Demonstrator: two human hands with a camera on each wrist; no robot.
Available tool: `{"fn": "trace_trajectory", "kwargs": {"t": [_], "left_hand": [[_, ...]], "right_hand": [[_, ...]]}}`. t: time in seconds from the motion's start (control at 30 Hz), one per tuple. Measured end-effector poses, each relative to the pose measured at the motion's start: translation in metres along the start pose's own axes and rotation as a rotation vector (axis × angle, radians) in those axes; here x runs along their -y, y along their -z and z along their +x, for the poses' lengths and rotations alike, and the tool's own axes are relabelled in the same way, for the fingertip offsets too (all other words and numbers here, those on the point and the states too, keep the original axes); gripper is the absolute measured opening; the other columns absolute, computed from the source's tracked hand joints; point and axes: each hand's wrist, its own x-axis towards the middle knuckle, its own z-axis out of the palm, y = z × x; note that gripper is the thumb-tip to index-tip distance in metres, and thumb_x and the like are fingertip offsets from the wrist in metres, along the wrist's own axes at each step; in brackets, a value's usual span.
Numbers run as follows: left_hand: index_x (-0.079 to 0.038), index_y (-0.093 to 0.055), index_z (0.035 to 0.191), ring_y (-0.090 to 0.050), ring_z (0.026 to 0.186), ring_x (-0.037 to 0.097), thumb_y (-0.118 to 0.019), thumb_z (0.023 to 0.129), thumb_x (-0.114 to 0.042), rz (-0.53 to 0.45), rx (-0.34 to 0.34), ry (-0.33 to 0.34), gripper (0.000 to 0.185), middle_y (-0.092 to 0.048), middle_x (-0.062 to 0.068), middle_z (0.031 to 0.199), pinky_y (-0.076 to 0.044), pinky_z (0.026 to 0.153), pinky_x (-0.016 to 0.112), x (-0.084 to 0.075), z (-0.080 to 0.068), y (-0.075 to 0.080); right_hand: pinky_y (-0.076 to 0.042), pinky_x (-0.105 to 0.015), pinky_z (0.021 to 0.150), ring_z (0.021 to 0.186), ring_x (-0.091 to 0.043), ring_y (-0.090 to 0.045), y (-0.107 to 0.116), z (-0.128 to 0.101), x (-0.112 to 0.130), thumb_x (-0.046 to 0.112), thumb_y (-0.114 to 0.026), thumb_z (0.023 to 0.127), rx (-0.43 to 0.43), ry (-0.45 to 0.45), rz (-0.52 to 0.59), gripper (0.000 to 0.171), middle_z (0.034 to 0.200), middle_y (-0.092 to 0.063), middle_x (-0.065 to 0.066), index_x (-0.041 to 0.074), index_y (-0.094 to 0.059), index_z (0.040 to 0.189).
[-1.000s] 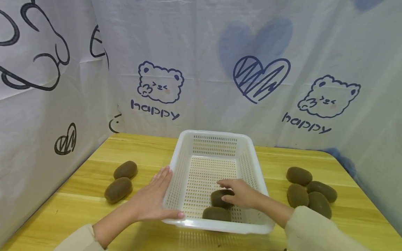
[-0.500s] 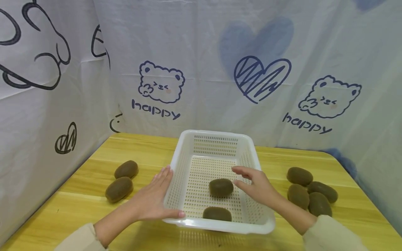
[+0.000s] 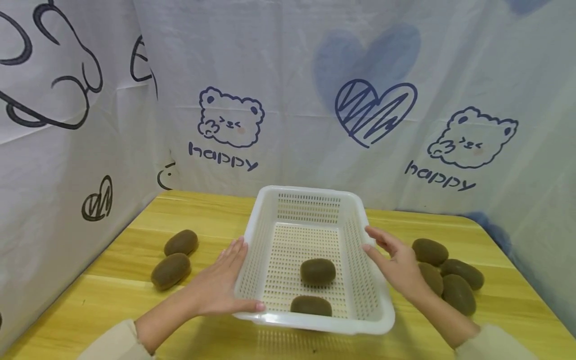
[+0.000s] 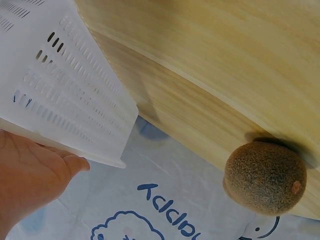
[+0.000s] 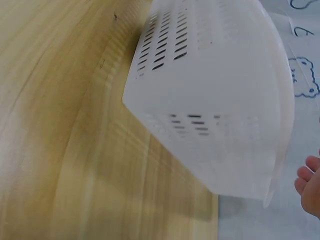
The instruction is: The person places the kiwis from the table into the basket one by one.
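Note:
A white perforated plastic basket stands on the table with two kiwifruits inside, one kiwifruit farther back and another kiwifruit partly hidden by the front rim. My left hand rests along the basket's left rim, fingers straight, its thumb on the front rim. Over the right rim hovers my right hand, holding nothing, fingers slightly bent and spread from the thumb. In the right wrist view only fingertips and part of that hand show, apart from the basket's wall.
Two kiwifruits, the nearer kiwifruit and the farther kiwifruit, lie left of the basket. Several more, including one kiwifruit, cluster at the right, partly behind my right hand. A printed white cloth hangs behind the wooden table.
My right hand has let go of the farther kiwifruit in the basket and moved right to above the right rim. The left hand has stayed in place.

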Motion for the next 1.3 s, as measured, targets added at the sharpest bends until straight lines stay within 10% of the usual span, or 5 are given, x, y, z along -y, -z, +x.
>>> {"fn": "trace_trajectory", "kwargs": {"t": [0.17,0.4,0.6,0.8,1.3], "left_hand": [[0.007,-0.013,0.145,-0.011,0.143,0.036,-0.06,0.064,-0.075,-0.002,-0.002,-0.002,0.124,-0.007,0.023,0.153,-0.019,0.115,0.049,0.001,0.0,0.0],[0.008,-0.014,0.145,-0.011,0.143,0.035,-0.06,0.064,-0.075,0.004,-0.005,-0.005,0.124,-0.007,0.023,0.153,-0.019,0.115,0.048,0.001,0.001,-0.001],[0.008,-0.014,0.145,-0.012,0.143,0.036,-0.06,0.065,-0.075,-0.003,-0.01,-0.007,0.124,-0.008,0.024,0.153,-0.019,0.115,0.048,0.001,0.0,0.0],[0.008,-0.014,0.145,-0.012,0.143,0.036,-0.059,0.065,-0.075,0.004,-0.016,-0.012,0.124,-0.008,0.024,0.153,-0.02,0.115,0.049,0.001,0.001,-0.001],[0.008,-0.015,0.145,-0.012,0.143,0.036,-0.06,0.064,-0.075,0.003,-0.015,-0.011,0.124,-0.008,0.024,0.153,-0.02,0.115,0.049,0.001,0.001,-0.001]], "right_hand": [[-0.033,0.004,0.091,0.111,0.011,-0.046,0.008,-0.007,-0.011,0.011,-0.059,0.09,-0.131,-0.047,-0.015,0.041,0.131,-0.053,-0.022,-0.005,-0.052,0.127],[-0.035,0.006,0.079,0.12,-0.028,-0.051,0.015,-0.02,-0.032,0.015,-0.061,0.089,-0.299,-0.219,-0.058,0.046,0.133,-0.052,-0.021,0.002,-0.051,0.131],[-0.04,-0.002,0.085,0.109,0.008,-0.046,0.02,-0.033,-0.053,0.019,-0.064,0.087,-0.355,-0.299,-0.076,0.052,0.134,-0.052,-0.017,0.005,-0.048,0.134],[-0.031,-0.056,0.107,0.134,-0.038,-0.033,0.028,-0.045,-0.072,0.027,-0.064,0.087,-0.322,-0.376,-0.108,0.064,0.146,-0.038,-0.018,0.002,-0.038,0.14],[-0.027,-0.06,0.107,0.131,-0.049,-0.028,0.029,-0.051,-0.096,0.038,-0.061,0.087,-0.234,-0.491,-0.259,0.078,0.146,-0.03,-0.03,-0.005,-0.027,0.143]]}}
